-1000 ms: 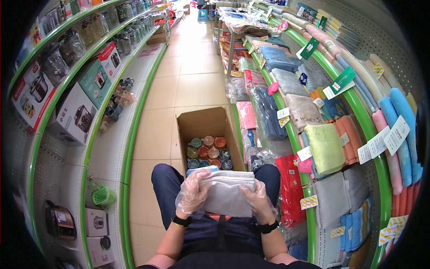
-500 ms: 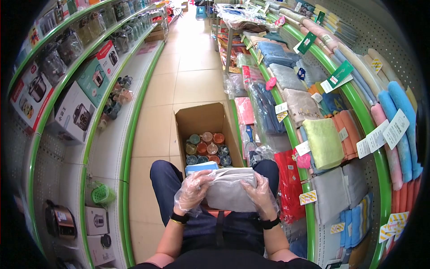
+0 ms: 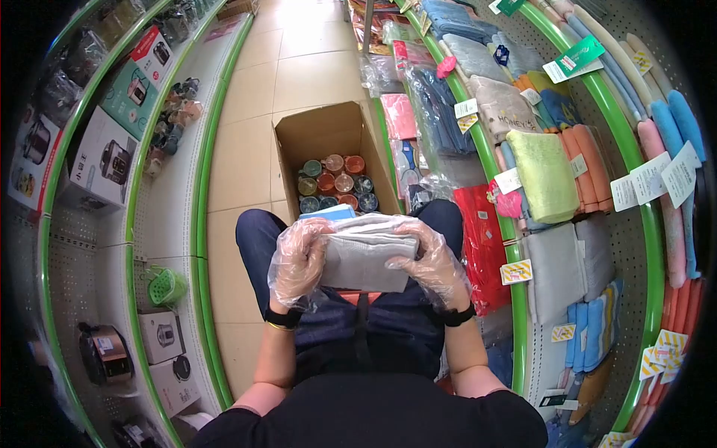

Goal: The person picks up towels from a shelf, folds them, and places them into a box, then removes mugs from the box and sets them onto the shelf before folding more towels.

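Observation:
A folded grey towel point(image 3: 366, 263), its layered edges stacked along the top, is held in front of my lap between both hands. My left hand point(image 3: 300, 261), in a clear plastic glove, is closed on the towel's left end. On the right end, my gloved right hand point(image 3: 435, 263) grips with the thumb across the front face and the other fingers partly hidden. Just behind the towel a blue folded item point(image 3: 328, 214) shows in part. Beyond it stands an open cardboard box point(image 3: 328, 119) with several cups point(image 3: 343, 183) inside.
Shelving on the left carries boxed appliances point(image 3: 108, 160), a green plastic basket point(image 3: 166, 287) and a brown cooker point(image 3: 106, 355). Right-hand shelves hold folded towels point(image 3: 545, 179) with hanging tags. A red packaged item point(image 3: 480, 250) lies beside my right knee. The tiled aisle floor point(image 3: 317, 67) runs ahead.
My view has tilted downward, so the shelves, box and hands appear higher. Both hands still hold the grey towel, and my right thumb now lies further across its front.

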Available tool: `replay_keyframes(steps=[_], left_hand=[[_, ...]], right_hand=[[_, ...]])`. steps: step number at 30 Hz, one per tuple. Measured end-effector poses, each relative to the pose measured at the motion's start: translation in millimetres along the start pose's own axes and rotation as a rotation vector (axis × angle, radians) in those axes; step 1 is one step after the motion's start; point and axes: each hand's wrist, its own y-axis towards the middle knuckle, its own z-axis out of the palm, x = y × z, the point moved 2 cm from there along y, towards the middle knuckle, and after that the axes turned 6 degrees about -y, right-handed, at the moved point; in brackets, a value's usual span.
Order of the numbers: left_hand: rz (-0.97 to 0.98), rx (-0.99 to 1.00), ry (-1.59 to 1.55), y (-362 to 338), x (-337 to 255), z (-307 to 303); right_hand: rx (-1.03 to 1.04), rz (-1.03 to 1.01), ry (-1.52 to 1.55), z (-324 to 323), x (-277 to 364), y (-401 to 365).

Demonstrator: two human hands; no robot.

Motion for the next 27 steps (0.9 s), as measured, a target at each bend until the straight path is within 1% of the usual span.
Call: replay_keyframes(steps=[1, 2, 3, 5, 6, 8, 9, 10, 11, 12, 13, 15, 17, 19, 20, 21, 23, 24, 25, 27], left_hand=[[0.006, 0.001, 0.013, -1, 0, -1], [0.005, 0.000, 0.013, -1, 1, -1], [0.006, 0.006, 0.016, -3, 2, -1], [0.000, 0.014, 0.020, -5, 4, 0], [0.003, 0.022, 0.000, -6, 4, 1], [0.001, 0.024, -0.018, -9, 6, 0], [0.028, 0.102, -0.020, -12, 7, 0], [0.052, 0.179, -0.023, -16, 7, 0], [0.018, 0.225, -0.042, -22, 0, 2], [-0.026, 0.270, -0.126, -28, -3, 5], [-0.068, 0.315, -0.210, -33, -6, 8], [-0.139, 0.329, -0.274, -48, -2, 13], [-0.221, 0.251, -0.256, -58, 7, 15], [-0.205, 0.128, -0.192, -54, 18, 14], [-0.366, 0.107, -0.265, -54, 23, 12], [-0.474, -0.061, -0.616, -53, 29, 17], [-0.618, -0.196, -0.727, -51, 43, 18], [-0.741, -0.212, -0.936, -52, 55, 19], [-0.740, -0.214, -0.934, -57, 66, 18], [-0.878, 0.060, -1.143, -71, 81, 24]], right_hand=[[0.039, 0.039, 0.067, 1, 0, 0], [0.033, 0.011, -0.020, 0, 4, 2], [0.035, 0.012, -0.019, 0, 7, 4], [0.001, -0.090, -0.125, 0, 13, 4], [0.005, -0.086, -0.123, 1, 9, 4], [-0.005, -0.170, -0.158, 0, 1, 3], [0.004, -0.170, -0.155, -3, 0, 2], [0.044, -0.151, -0.188, -7, 1, -2], [0.087, -0.132, -0.221, -11, 0, -6], [0.122, -0.040, -0.221, -13, -4, -11], [0.133, -0.042, -0.217, -12, -8, -16], [0.111, 0.101, -0.037, -9, -24, -24], [0.119, 0.095, -0.008, -1, -34, -25], [-0.210, 0.039, 0.003, 11, -29, -16], [-0.239, 0.078, 0.034, 14, -26, -10], [-0.235, 0.078, 0.035, 16, -29, -3], [-0.190, 0.154, -0.026, 22, -45, 8], [-0.223, 0.239, 0.110, 28, -51, 13], [-0.221, 0.237, 0.111, 32, -52, 18], [-0.216, 0.326, 0.236, 37, -56, 28]])
